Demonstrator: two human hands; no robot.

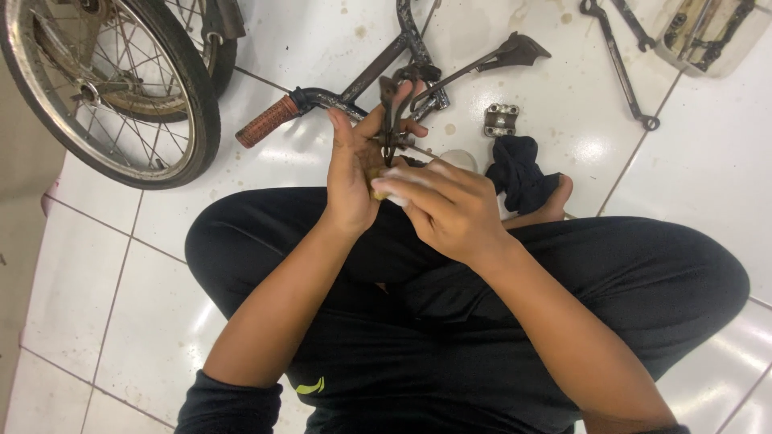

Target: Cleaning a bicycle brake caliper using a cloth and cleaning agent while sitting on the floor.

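Left hand (351,173) grips a dark metal bracket (392,120) upright between thumb and fingers; right hand (445,207) is closed on a small yellowish pad (378,190) pressed against the bracket's base. Just beyond the bracket lies the handlebar (322,102); a bicycle wheel (104,88) stands well left of it, a dark rag (521,170) right of it

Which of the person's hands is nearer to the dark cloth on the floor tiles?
Right. The right hand is just left of the dark cloth; the left hand, gripping a small metal part, lies farther off.
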